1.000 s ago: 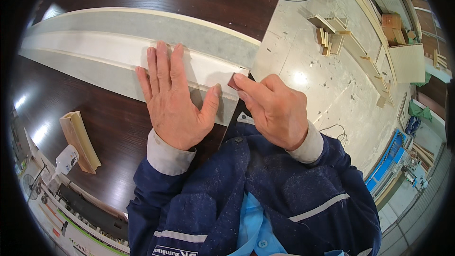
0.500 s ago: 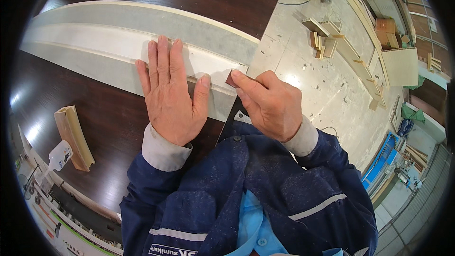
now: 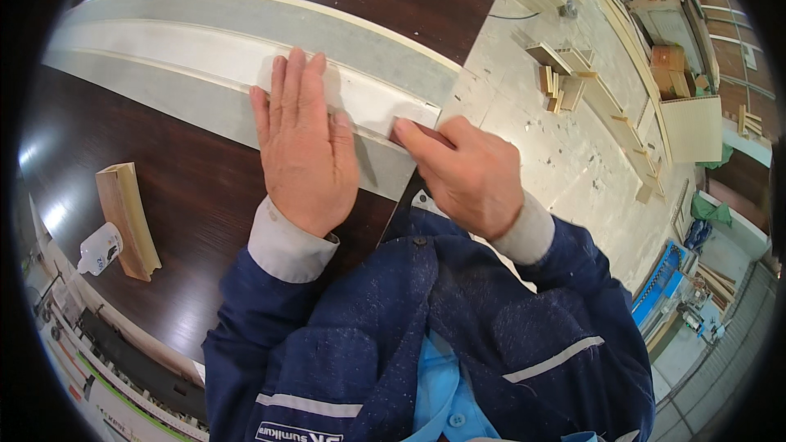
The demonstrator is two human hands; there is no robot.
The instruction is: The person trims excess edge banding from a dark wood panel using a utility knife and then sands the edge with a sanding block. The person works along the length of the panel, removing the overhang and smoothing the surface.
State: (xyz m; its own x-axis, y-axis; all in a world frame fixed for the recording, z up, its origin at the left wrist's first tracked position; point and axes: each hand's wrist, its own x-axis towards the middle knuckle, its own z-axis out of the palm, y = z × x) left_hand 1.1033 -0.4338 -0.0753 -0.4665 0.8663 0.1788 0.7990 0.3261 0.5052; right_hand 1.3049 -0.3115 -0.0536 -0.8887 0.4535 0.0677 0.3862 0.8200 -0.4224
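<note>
1. Far left: white bottle just beside a short block of tan moulding; can't tell if they touch. Block lies on the tabletop.
2. Tabletop: dark brown wood-grain, glossy, light glare toward the left.
3. Long panel runs across the tabletop, from upper left down to the table edge at right. White middle channel, raised pale ridges along it, grey band on each side.
4. Right of the table: pale floor, dark specks and scraps on it. Pale offcuts stand and lie there in a loose cluster.
5. Far right: cardboard box, green cloth, blue-framed equipment; details too small.
6. Left hand: palm down on the panel, fingers straight and pointing away from the body, the longer ones near together, little finger slightly apart. Thumb alongside. Forearm comes in from below, grey cuff, navy sleeve.
7. Right hand: at the panel's right end, knuckles up, fingers bent, pinching a thin reddish-brown strip.
8. Strip sits at the channel's near ridge, right of the left hand. Exact contact under the fingertips is hidden.
</note>
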